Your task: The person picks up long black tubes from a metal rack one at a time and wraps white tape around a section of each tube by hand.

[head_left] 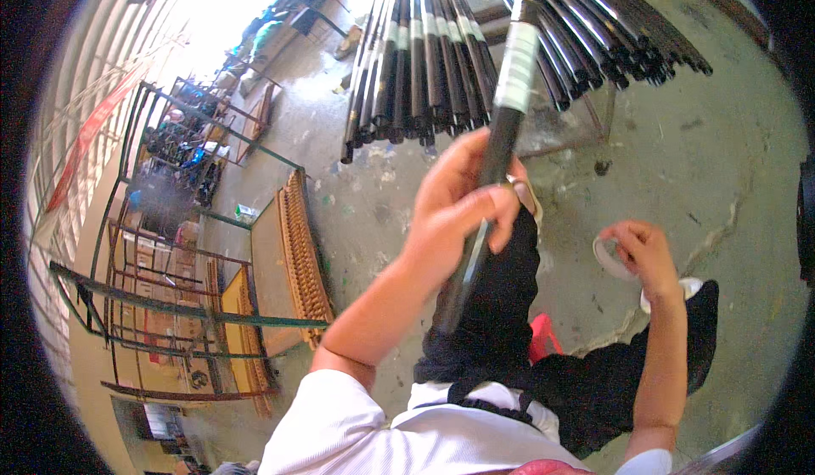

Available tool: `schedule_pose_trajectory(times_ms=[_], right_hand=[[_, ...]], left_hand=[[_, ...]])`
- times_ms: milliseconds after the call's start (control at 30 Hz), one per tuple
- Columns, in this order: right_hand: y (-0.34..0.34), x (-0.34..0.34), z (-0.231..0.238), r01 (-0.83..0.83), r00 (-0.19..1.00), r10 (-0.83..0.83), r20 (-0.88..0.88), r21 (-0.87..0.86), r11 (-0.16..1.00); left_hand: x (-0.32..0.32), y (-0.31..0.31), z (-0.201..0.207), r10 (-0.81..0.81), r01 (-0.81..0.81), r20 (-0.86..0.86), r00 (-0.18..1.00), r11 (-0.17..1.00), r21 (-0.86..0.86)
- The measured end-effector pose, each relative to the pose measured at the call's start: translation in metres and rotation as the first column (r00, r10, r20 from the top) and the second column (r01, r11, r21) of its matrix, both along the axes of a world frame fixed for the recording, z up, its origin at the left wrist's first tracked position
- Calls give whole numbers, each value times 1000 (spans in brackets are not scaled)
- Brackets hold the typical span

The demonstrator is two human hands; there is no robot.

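A long black tube (507, 135) slants from the top of the view down toward my lap. A wide white band (516, 67) is wrapped around it. My left hand (467, 196) grips this tube near its lower end, thumb across the front. Off to the right, apart from the tube, my right hand (641, 247) has its fingers hooked through a roll of white tape (609, 258). Beyond my hands lie bundles of similar dark tubes, a left group (429, 93) with white bands and a right group (611, 42), their ends pointing toward me.
A metal stand (607, 110) shows under the right tubes. To the left are green metal racks (195, 312) and a board with a ridged brown edge (301, 250). Part of a red plastic object (545, 337) shows between my legs. The grey concrete floor (671, 161) has a crack.
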State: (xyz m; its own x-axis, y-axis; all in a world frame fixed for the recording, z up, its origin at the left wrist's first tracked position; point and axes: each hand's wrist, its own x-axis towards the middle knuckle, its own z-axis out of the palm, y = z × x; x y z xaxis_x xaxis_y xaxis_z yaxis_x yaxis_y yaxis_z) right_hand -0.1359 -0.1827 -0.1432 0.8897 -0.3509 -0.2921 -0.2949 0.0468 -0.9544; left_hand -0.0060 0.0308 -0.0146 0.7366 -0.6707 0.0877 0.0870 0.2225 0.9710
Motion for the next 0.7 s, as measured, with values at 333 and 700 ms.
schedule_pose_trajectory(times_ms=[333, 700], right_hand=[[-4, -6, -34, 29, 1000, -28, 10, -79, 996], [-5, -5, -39, 55, 998, -55, -5, -106, 993]], left_hand=[[219, -3, 10, 144, -645, 795, 589, 676, 356], [270, -32, 8, -171, -844, 843, 511, 85, 529]])
